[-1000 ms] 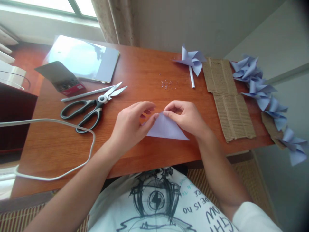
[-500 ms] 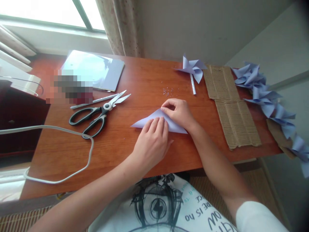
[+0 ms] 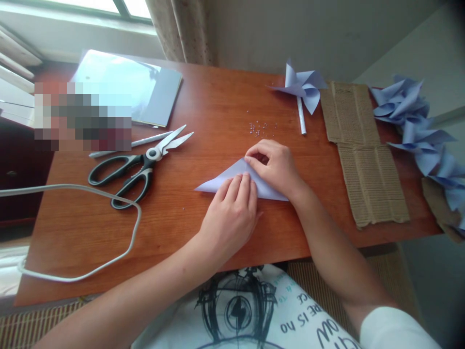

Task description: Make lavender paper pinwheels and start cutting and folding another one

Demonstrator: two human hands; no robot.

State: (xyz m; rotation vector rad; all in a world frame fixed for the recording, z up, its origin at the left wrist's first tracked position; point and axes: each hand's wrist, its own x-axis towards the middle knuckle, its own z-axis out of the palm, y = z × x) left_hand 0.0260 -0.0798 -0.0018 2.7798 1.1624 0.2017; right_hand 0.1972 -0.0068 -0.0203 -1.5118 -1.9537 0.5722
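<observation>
A sheet of pale purple paper [image 3: 221, 179], folded into a triangle, lies on the wooden table in front of me. My left hand [image 3: 232, 208] rests on its lower middle, fingers stretched out and flat against it; the thumb is mostly hidden. At the top corner, the thumb and fingertips of my right hand [image 3: 271, 162] pinch the paper, and its wrist lies over the right end of the triangle.
Scissors [image 3: 141, 167], a rolled stick [image 3: 150, 139] and a white cable [image 3: 136, 232] lie left. A glossy booklet [image 3: 160, 97] is behind them. Tiny beads [image 3: 257, 129] are scattered ahead. A paper pinwheel [image 3: 305, 87], cardboard [image 3: 370, 184] and several more pinwheels [image 3: 403, 102] are at right.
The view has shifted slightly, so the table's things appear moved outward. Both hands keep the same hold on the folded paper, with little visible movement.
</observation>
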